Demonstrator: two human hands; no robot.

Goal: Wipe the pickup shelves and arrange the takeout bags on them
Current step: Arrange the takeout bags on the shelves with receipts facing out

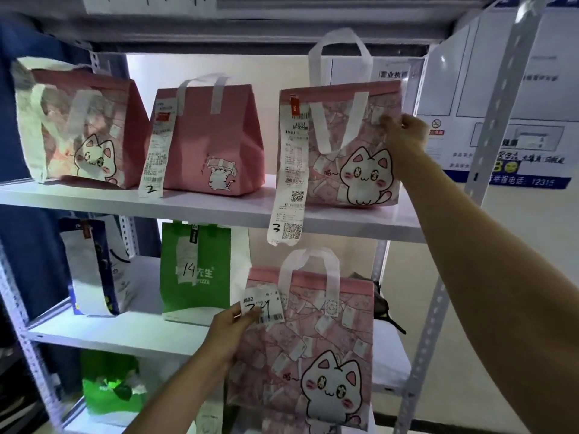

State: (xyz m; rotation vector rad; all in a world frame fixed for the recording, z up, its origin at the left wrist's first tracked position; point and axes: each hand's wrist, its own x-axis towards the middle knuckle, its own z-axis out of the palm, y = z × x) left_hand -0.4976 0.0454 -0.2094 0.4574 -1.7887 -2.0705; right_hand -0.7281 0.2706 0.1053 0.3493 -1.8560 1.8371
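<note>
The arranging step is in hand: no cloth shows anywhere in the frame, and bags already stand on the shelves. On the top shelf [219, 208], across the upper half of the frame, three pink takeout bags stand in a row: a cat-print bag at upper left [81, 130], a plain pink bag [213, 142] in the middle with a receipt marked 2, and a cat-print bag at upper right [344, 145] whose long receipt [289, 170], marked 3, hangs past the shelf edge. The right hand [404, 133] pinches the upper right side of that bag, seemingly squaring it up. The left hand [232, 330], lower centre, grips a fourth cat-print bag [310, 333] by its upper left corner, thumb on its white ticket [263, 303], and holds it in front of the middle shelf [125, 330]. A green pizza bag [194, 274] and a white-and-blue bag [94, 267] stand on that shelf to the left. The next move probably calls for setting the held bag upright in the open space right of the green bag, ticket facing out, then letting go of the top bag once it stands steady.
</note>
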